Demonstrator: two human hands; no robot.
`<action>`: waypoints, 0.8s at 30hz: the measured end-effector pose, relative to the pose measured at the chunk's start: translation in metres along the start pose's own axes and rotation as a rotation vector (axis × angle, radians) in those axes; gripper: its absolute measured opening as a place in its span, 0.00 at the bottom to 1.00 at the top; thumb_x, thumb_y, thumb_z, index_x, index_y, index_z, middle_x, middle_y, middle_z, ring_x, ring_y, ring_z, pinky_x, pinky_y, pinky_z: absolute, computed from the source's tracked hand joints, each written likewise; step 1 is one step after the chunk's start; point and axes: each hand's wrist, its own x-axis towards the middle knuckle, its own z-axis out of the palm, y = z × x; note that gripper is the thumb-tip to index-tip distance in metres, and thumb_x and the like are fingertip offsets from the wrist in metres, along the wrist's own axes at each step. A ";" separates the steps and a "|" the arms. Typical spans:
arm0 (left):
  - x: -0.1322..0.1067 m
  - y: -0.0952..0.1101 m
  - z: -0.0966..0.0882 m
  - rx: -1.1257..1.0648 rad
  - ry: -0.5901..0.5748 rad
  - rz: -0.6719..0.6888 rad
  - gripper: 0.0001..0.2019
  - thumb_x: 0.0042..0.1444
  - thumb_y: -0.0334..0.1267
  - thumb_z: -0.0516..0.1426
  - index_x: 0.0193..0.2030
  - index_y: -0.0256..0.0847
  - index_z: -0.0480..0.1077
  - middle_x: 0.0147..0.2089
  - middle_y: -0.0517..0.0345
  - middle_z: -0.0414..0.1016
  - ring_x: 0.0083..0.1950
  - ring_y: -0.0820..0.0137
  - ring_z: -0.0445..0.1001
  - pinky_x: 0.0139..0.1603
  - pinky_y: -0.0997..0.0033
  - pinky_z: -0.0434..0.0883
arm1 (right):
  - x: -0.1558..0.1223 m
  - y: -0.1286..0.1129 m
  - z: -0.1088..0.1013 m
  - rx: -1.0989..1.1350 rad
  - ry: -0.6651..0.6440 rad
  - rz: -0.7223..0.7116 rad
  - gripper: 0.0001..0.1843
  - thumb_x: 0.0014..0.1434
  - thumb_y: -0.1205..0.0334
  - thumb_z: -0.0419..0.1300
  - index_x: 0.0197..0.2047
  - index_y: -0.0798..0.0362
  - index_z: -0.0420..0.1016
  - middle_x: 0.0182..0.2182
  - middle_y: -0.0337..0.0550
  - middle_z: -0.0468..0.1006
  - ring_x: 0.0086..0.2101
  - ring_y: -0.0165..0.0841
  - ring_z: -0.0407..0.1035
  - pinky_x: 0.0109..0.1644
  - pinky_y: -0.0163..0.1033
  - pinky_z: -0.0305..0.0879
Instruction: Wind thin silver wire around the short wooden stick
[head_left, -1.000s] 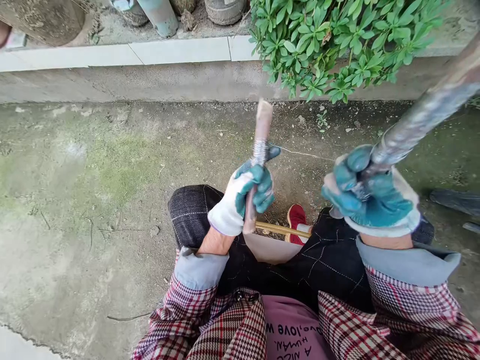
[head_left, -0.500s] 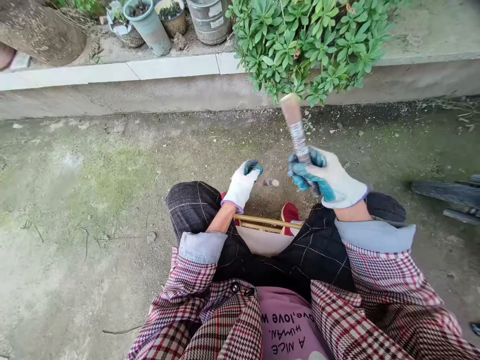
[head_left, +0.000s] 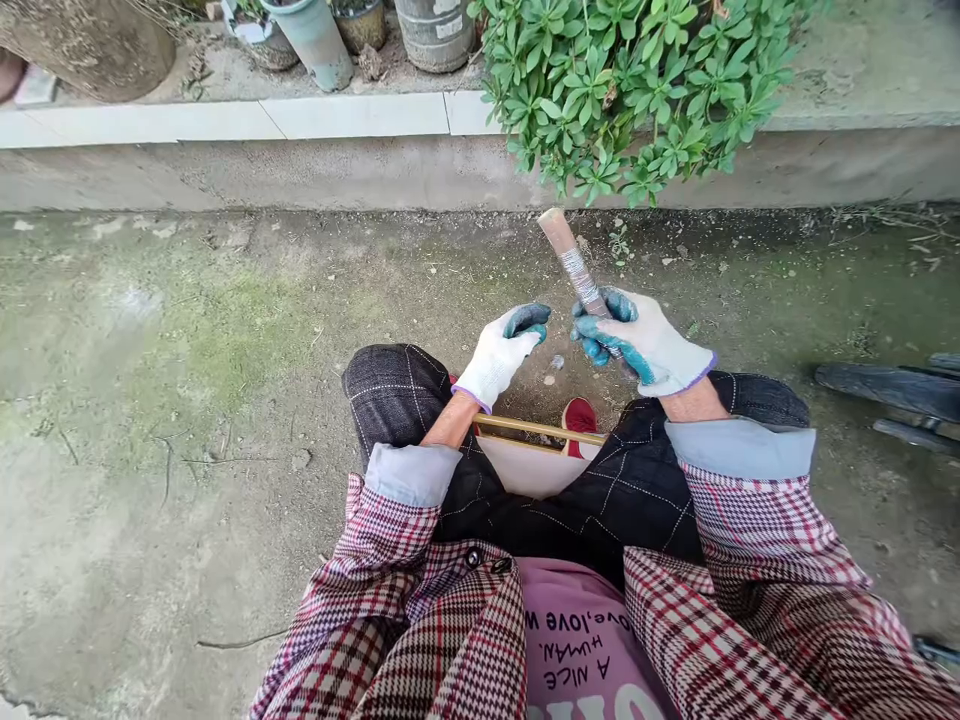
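My right hand (head_left: pixel 637 335), in a white work glove with a blue-green palm, is closed around a wire-wrapped wooden handle (head_left: pixel 576 270). The handle tilts up and to the left, its pale end away from me; its lower end is hidden by the glove. My left hand (head_left: pixel 510 345), gloved the same way, hovers just left of it with fingers loosely curled and a gap at the thumb. Nothing shows between those fingers, though the palm is hidden. Below, between the hands, two small pale pieces (head_left: pixel 553 370) appear near the ground, too small to name.
I sit low with knees apart over a pale seat with a yellowish bar (head_left: pixel 525 428). Ahead runs a concrete ledge with white tiles (head_left: pixel 352 117), carrying pots (head_left: pixel 319 45) and a leafy bush (head_left: pixel 637 90). A dark wheel (head_left: pixel 885 388) stands at the right.
The right hand and the handle have come slightly down, with the handle tilting further left. My left hand has moved right and slightly up. A blurred short piece near it no longer shows there.
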 end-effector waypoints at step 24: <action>0.007 -0.003 -0.016 0.018 0.081 -0.053 0.09 0.54 0.29 0.64 0.42 0.37 0.81 0.42 0.54 0.85 0.41 0.72 0.79 0.48 0.69 0.73 | 0.001 -0.007 -0.011 -0.112 0.115 -0.022 0.14 0.56 0.55 0.75 0.35 0.44 0.73 0.29 0.39 0.79 0.24 0.32 0.67 0.25 0.42 0.68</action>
